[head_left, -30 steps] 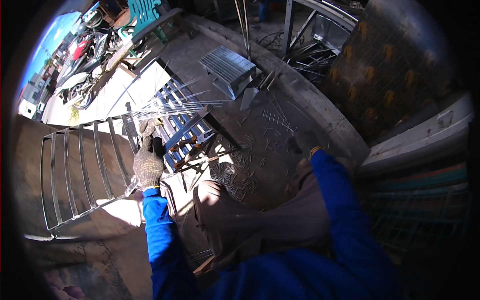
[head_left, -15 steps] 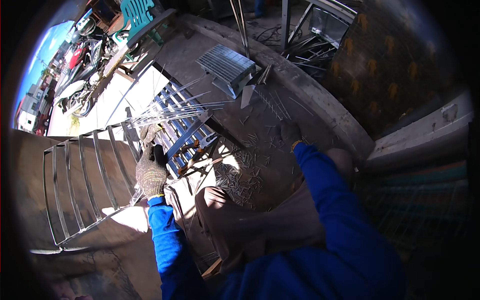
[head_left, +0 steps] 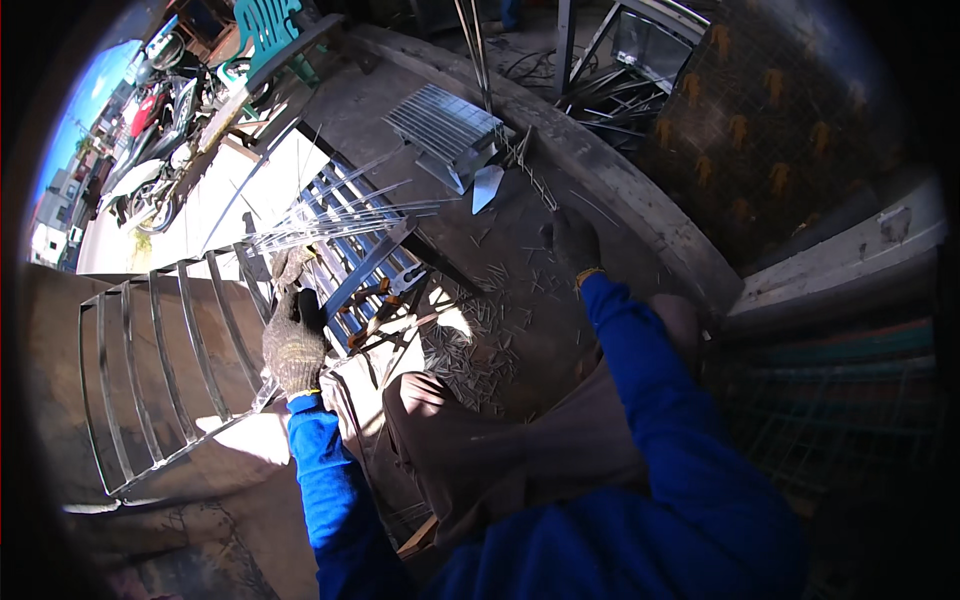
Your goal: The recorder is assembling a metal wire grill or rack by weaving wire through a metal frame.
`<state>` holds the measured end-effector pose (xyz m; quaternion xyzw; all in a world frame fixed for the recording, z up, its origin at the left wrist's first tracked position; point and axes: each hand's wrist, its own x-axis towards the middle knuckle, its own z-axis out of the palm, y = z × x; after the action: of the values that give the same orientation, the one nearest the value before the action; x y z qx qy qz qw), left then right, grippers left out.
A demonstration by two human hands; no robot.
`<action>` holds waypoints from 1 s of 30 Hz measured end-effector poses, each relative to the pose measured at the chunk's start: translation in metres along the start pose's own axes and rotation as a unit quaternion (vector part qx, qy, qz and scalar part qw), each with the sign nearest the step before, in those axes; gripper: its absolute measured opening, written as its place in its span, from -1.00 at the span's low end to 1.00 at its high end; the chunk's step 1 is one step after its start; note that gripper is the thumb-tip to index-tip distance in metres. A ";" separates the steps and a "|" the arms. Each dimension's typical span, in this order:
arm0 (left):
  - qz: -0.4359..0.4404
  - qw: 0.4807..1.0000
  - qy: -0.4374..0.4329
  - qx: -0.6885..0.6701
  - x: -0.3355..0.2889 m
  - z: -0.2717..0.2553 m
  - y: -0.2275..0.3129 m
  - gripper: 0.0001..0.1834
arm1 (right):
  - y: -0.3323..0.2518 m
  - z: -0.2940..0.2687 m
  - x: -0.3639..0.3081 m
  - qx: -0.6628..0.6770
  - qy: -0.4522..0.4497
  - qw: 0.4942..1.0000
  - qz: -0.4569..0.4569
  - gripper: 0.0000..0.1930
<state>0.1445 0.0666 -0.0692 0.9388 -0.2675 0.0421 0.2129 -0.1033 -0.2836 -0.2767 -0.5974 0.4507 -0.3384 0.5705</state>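
Observation:
My left hand (head_left: 294, 350), in a grey knitted glove, is closed at the near end of a slatted blue metal frame (head_left: 350, 285). What its fingers hold is hidden. Just beyond them, thin metal rods (head_left: 330, 228) fan out across the frame. A barred metal grille (head_left: 165, 365) lies left of this hand. My right hand (head_left: 574, 243), gloved and in shade, reaches out over the floor. A narrow ladder-shaped wire strip (head_left: 536, 182) runs from its fingers toward a ribbed sheet-metal piece (head_left: 445, 125); the grip looks closed, though dark.
Many short metal offcuts (head_left: 465, 350) litter the floor before my knees. A tool with orange parts and pale jaws (head_left: 402, 282) lies on the blue frame. A low concrete curb (head_left: 640, 195) curves along the right. Beyond stand a green plastic chair (head_left: 268, 35) and motorcycles (head_left: 160, 130).
My right hand has moved slightly farther out, and the wire strip has shifted up and left toward the ribbed metal piece. My left hand stays by the rods. The whole view shifts slightly.

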 end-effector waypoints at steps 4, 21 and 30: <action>-0.021 0.999 -0.011 0.034 0.001 -0.003 -0.007 -0.49 | 0.030 0.013 0.012 -0.408 0.031 0.891 -0.198 -0.76; 0.007 0.999 0.000 0.033 -0.001 0.004 -0.007 -0.48 | 0.128 -0.009 0.056 0.037 -0.042 0.997 0.048 -0.79; -0.054 0.995 0.003 0.085 -0.010 -0.028 -0.031 -0.44 | 0.101 0.089 0.025 0.339 -0.122 0.894 0.266 -0.73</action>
<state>0.1531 0.1069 -0.0576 0.9665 -0.2115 0.0557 0.1346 -0.0281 -0.2670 -0.3902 -0.2621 0.3775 -0.2307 0.8577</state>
